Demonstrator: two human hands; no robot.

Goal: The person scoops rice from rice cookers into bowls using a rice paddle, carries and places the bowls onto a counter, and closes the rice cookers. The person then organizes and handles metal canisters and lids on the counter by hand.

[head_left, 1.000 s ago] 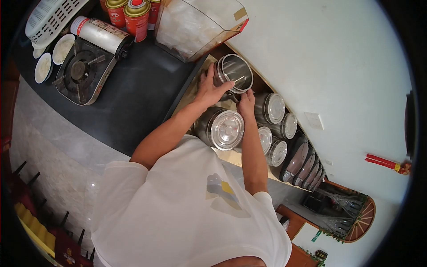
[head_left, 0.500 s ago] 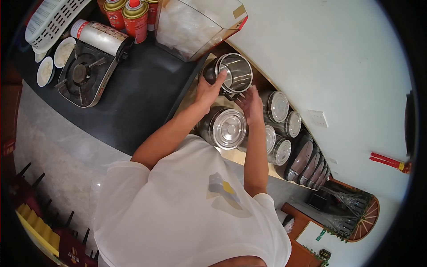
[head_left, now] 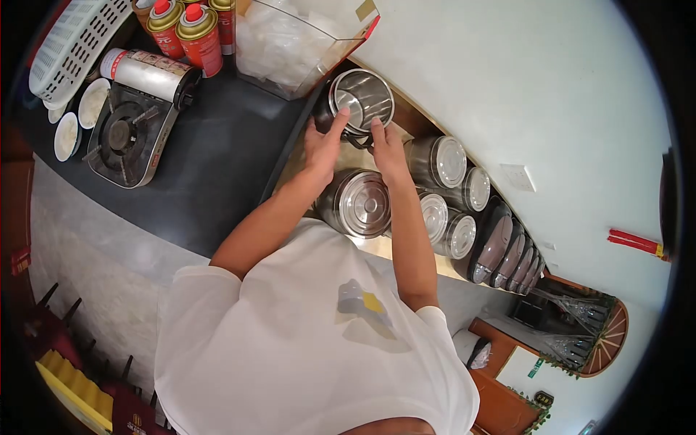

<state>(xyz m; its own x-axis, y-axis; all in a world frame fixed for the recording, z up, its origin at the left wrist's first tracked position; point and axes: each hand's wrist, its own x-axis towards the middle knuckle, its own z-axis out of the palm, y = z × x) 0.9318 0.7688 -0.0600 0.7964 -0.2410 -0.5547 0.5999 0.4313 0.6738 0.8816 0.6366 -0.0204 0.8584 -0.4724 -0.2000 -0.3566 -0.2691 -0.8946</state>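
Observation:
An open stainless-steel pot (head_left: 371, 90), tilted with its mouth toward me, is between my hands over the shelf beside the dark counter. My left hand (head_left: 324, 147) grips its near left side, thumb over the rim. My right hand (head_left: 388, 148) holds the near right rim, thumb at the edge, beside a dark handle (head_left: 357, 140). The fingers beneath the pot are partly hidden. Just below my hands sits a large metal canister (head_left: 365, 203) with a round clear-looking lid. To the right of my right hand stands another lidded canister (head_left: 449, 161).
Smaller lidded canisters (head_left: 461, 235) and a row of dark glossy appliances (head_left: 500, 254) continue along the wall. On the counter (head_left: 217, 145) are a portable gas stove (head_left: 123, 138), white bowls (head_left: 67, 136), red gas cans (head_left: 198, 43) and a clear bin of plastic packs (head_left: 286, 51).
My right hand, earlier with fingers spread beside the pot, has closed onto its rim. My left hand keeps its grip. The view has shifted slightly.

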